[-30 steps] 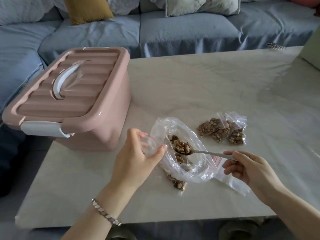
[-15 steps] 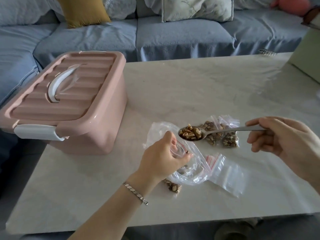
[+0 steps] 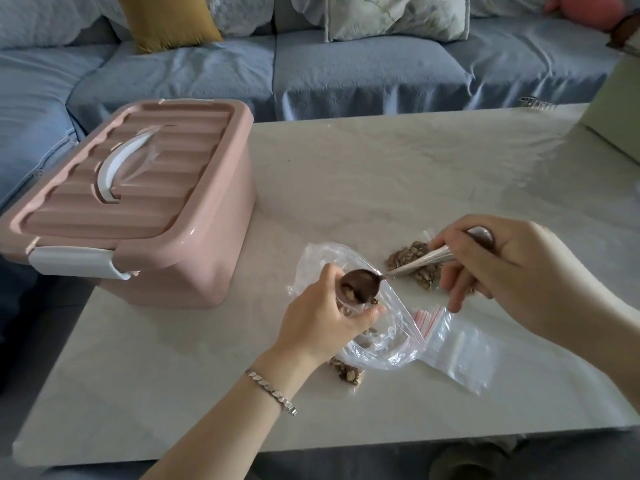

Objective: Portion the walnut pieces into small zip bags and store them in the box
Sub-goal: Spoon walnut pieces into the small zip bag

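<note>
Pink box, lid closed, well left of left hand. That hand holds open small zip bag; walnut pieces at its mouth.

You've got a pale marbled table with a blue sofa just behind it. On the sofa: yellow cushion, pale patterned cushion, something pink far right. Pale green box at the table's right edge.
</note>
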A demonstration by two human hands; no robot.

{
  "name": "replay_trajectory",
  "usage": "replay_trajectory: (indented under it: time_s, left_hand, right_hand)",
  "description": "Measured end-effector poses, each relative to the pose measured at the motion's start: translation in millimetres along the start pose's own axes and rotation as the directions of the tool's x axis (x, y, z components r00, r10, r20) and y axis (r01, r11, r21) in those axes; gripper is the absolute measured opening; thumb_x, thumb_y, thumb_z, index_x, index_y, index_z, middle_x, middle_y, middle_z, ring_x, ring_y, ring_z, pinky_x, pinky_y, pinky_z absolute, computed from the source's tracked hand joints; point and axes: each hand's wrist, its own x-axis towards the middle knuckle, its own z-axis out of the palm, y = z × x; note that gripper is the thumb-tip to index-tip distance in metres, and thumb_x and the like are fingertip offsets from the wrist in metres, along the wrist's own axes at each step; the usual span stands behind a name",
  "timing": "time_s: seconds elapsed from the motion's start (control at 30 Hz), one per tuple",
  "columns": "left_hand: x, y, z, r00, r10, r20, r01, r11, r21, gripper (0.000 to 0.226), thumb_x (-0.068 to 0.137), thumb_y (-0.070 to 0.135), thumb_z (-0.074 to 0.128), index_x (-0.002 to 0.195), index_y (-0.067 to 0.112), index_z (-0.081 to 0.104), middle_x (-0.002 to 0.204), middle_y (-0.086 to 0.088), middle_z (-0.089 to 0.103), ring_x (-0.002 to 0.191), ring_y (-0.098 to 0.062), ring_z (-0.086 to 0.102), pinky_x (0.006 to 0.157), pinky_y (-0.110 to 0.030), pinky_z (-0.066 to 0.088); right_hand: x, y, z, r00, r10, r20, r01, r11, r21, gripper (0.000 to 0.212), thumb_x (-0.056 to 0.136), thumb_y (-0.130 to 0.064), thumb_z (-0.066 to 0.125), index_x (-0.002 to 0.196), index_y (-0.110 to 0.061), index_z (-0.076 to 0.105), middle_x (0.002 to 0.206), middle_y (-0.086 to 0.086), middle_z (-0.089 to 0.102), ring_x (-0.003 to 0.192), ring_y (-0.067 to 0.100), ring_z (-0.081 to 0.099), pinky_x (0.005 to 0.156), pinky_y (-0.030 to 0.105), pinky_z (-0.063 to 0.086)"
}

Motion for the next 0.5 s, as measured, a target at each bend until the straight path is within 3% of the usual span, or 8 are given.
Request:
replay_trajectory:
  time_s: [0.07,0.17,0.27,0.37,0.43,0.5]
  left_hand:
    - [-1,-2,-1,1.000,-0.006,-0.024,0.006,1.000,-0.027,0.046,0.072,0.054,0.069,0.094,0.027,0.038,0.073,0.019,0.055,0.069,0.008,0.053,0.061,-0.012,0.040]
    - [-4,-9,-3,0.999,-0.012,-0.053,0.009,0.999,-0.049,0.047,0.072,0.055,0.067,0.095,0.027,0.037,0.089,0.015,0.060,0.084,0.000,0.059,0.072,-0.023,0.048]
    - [-16,-17,-10,0.987,-0.004,-0.161,-0.015,0.993,-0.117,0.043,0.069,0.059,0.065,0.086,0.031,0.036,0.093,0.011,0.056,0.083,-0.001,0.058,0.068,-0.018,0.047]
    - [-27,-33,-15,0.968,-0.031,-0.250,0.006,0.995,-0.099,0.047,0.064,0.065,0.059,0.086,0.031,0.037,0.088,0.005,0.053,0.075,-0.011,0.057,0.061,-0.019,0.044]
    - [-33,-41,-13,0.977,-0.159,-0.142,0.139,0.980,-0.141,0.045,0.064,0.067,0.058,0.084,0.036,0.034,0.085,0.001,0.057,0.063,-0.016,0.057,0.058,-0.027,0.048]
    - [-36,-41,-10,0.963,-0.268,0.026,0.269,0.954,-0.130,0.044,0.067,0.066,0.057,0.088,0.034,0.035,0.082,0.001,0.060,0.056,-0.012,0.055,0.054,-0.028,0.047]
  right_hand:
    - [-7,-6,0,0.989,-0.145,0.034,0.149,0.976,-0.160,0.023,0.091,-0.033,0.043,0.082,-0.026,0.062,0.068,-0.009,0.067,0.049,0.004,0.063,0.054,0.016,0.046]
    - [-14,-6,-5,0.970,-0.241,0.007,0.235,0.939,-0.251,0.030,0.087,-0.044,0.035,0.087,-0.032,0.062,0.069,-0.013,0.065,0.052,0.001,0.062,0.054,0.018,0.046]
    - [-21,8,-11,0.962,-0.247,-0.117,0.232,0.964,-0.128,0.029,0.089,-0.050,0.039,0.089,-0.033,0.062,0.069,-0.012,0.065,0.048,0.005,0.062,0.045,0.012,0.041]
    - [-32,30,-1,0.984,-0.088,-0.153,0.104,0.990,0.097,0.041,0.082,-0.069,0.037,0.085,-0.037,0.062,0.066,-0.007,0.066,0.048,0.011,0.063,0.046,0.012,0.041]
    - [-38,47,18,0.986,0.001,-0.166,0.023,0.990,0.142,0.031,0.085,-0.057,0.043,0.081,-0.033,0.062,0.067,-0.003,0.067,0.048,0.013,0.063,0.046,0.014,0.042]
    - [-43,63,37,0.987,0.047,-0.154,-0.029,0.992,0.122,0.019,0.092,-0.023,0.047,0.083,-0.031,0.061,0.070,-0.002,0.068,0.050,0.013,0.064,0.047,0.016,0.044]
